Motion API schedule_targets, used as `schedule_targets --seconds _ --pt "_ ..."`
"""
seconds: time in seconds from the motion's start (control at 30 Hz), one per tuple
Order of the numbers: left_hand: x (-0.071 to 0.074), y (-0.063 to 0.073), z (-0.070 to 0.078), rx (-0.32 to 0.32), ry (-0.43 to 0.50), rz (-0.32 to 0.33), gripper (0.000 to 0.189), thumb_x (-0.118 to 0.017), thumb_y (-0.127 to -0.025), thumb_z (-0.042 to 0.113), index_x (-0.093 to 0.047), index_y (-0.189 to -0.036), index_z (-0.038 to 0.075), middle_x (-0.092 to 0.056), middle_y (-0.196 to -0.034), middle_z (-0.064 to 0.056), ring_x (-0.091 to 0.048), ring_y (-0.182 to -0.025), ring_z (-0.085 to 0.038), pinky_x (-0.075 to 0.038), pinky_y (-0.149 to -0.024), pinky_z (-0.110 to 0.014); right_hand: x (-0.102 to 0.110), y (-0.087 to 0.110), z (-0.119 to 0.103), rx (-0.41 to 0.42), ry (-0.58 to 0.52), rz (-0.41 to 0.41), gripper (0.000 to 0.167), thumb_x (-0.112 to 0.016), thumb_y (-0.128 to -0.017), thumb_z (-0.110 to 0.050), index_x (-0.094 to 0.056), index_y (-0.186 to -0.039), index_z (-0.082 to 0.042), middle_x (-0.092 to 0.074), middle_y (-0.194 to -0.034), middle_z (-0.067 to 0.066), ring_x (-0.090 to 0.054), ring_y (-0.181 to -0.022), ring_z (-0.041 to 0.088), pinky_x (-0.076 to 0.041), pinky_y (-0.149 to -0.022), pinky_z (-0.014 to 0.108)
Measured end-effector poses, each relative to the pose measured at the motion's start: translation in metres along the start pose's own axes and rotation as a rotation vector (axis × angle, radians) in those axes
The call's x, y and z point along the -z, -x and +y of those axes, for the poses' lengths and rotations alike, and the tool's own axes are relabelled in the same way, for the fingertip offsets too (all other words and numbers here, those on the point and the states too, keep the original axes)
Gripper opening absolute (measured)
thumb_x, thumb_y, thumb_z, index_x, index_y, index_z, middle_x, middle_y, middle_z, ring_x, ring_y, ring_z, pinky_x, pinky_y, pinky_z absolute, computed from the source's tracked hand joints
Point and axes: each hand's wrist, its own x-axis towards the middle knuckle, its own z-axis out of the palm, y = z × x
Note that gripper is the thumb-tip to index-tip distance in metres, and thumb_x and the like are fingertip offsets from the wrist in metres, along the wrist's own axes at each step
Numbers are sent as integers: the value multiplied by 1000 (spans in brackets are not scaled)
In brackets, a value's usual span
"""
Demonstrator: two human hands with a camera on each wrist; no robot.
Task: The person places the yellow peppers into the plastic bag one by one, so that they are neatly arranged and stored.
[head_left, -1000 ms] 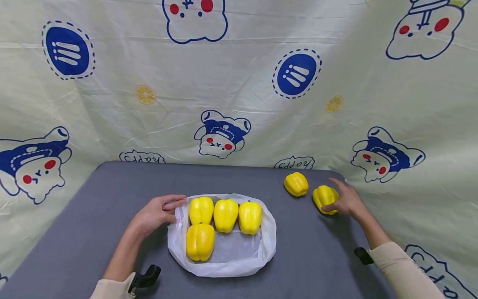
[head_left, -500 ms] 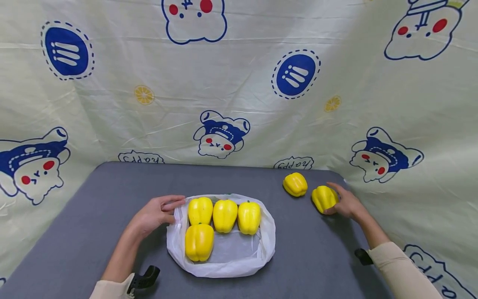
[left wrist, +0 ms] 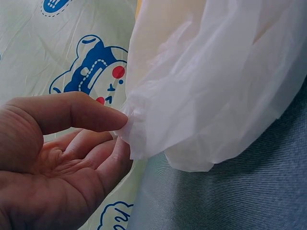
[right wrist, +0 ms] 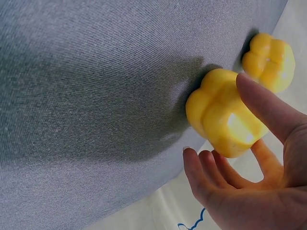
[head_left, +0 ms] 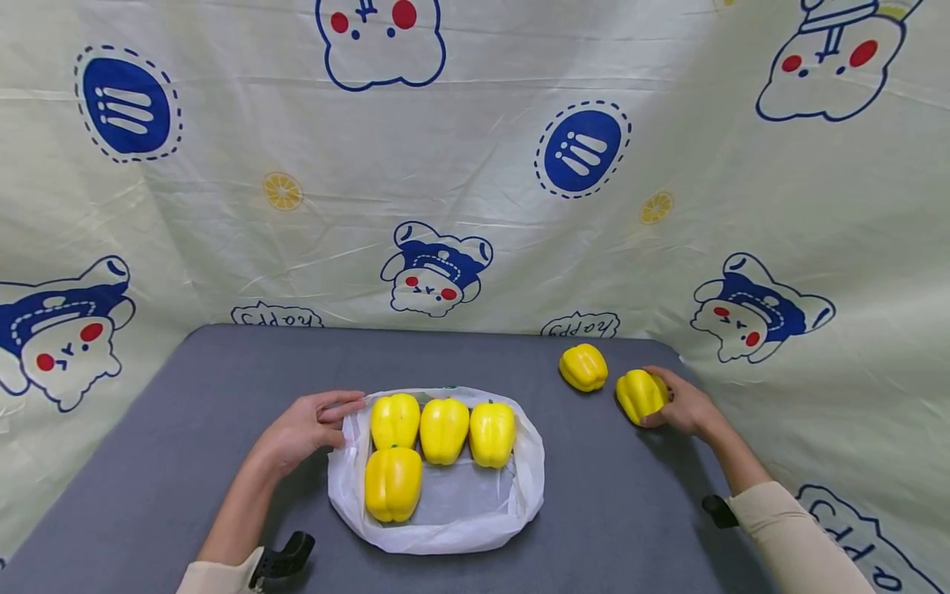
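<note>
Yellow peppers (head_left: pixel 444 431), four of them, sit inside the white bag (head_left: pixel 438 540): three in a far row, one in front of the leftmost. Two more lie on the table (head_left: pixel 594 503) to our right. Our right hand (head_left: pixel 686 406) is curled round the nearer pepper (head_left: pixel 640 397), thumb on one side and fingers on the other; how firmly, we cannot tell. The other pepper (head_left: pixel 583 368) lies just beside it, apart. Our left hand (head_left: pixel 304 429) pinches the bag's left edge, and the mouth stands wide.

Getting a sure hold seems the step in hand. We would do well to set the thumb squarely opposite the fingers before any lift, since the glossy skin may slip, and to rise straight up so the neighbour isn't nudged. Our left pinch should be light: such thin film could crumple or tear.
</note>
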Motion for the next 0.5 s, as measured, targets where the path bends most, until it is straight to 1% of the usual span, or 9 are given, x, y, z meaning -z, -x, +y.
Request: schedule_targets --seconds 0.3,0.5 --pt "1 -1 -1 -3 2 7 69 -62 -81 -11 -49 -148 0 -53 -151 -17 -50 -129 -33 -52 -83 -28 1 2 -4 16 -1 14 103 -86 -74 -22 -26 -156 -3 -34 -149 36 -43 -119 52 -35 -101 70" --pt "0 -1 -1 -1 9 6 69 -63 -80 -12 -49 -147 0 -52 -151 -17 -49 -130 -32 -53 -85 -29 0 2 -4 18 20 37 102 -87 -74 -27 -29 -154 -2 -39 -146 37 -46 -116 50 -39 -99 67"
